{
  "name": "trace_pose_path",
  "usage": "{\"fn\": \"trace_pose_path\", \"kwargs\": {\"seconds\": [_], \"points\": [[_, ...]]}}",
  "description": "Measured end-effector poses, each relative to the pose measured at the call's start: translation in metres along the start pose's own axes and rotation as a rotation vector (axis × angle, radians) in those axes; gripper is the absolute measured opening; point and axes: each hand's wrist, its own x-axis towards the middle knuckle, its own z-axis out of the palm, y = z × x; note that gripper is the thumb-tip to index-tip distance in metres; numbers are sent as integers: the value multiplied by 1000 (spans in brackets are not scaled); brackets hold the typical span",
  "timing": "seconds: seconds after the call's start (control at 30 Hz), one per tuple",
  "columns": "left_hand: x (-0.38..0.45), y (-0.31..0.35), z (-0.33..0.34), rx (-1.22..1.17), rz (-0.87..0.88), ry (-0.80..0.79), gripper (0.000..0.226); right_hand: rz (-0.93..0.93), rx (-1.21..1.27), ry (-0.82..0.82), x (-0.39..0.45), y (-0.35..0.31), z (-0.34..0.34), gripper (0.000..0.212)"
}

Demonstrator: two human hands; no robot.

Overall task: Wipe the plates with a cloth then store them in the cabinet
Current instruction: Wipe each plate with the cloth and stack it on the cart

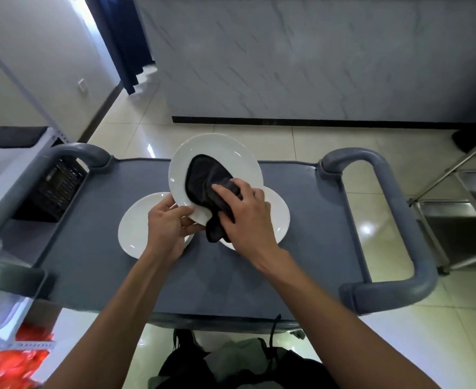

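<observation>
Left hand (pixel 169 226) pinches near rim of tilted plate (pixel 217 155), raised over cart (pixel 301 220). Right hand (pixel 245 214) grips black cloth (pixel 203 178), pressing it on plate face. Two more plates (pixel 135 228) flat beneath grip, left and right. No legible writing.

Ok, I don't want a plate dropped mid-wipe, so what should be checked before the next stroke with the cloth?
1. Left hand grips the raised plate at its near rim: ok.
2. Right hand holds the black cloth against the plate's face: ok.
3. Two other plates, left plate and right plate, lie flat on the grey cart: ok.
4. Raised plate's underside wiped: cannot tell.
5. Cabinet within reach: cannot tell.
</observation>
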Motion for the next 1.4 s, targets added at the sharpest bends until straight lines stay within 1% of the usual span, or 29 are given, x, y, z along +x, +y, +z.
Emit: {"fn": "trace_pose_path", "kwargs": {"seconds": [0.13,0.3,0.53,0.73,1.0,1.17,1.3,1.4], "points": [[-4,-2,11,0,8,-6,29,-20,-14,20,-7,3,-6,54],[-5,-1,14,-45,-2,16,31,-88,-47,53,-12,20,-20,53],[-4,9,15,-12,-10,3,34,6,-88,117,4,53,-33,55],[-8,10,16,70,-31,-59,30,54,-112,156,27,70,-42,53],[-9,7,16,150,-88,-135,32,27,-134,167,54,59,-52,53],[-8,5,20,178,-95,-166,34,-39,-132,158,59,40,-47,51],[-7,6,23,187,-80,-189,38,-113,-107,113,50,29,-36,49],[-2,12,21,173,-61,-161,40,-152,-103,61,39,25,-29,47]]}}
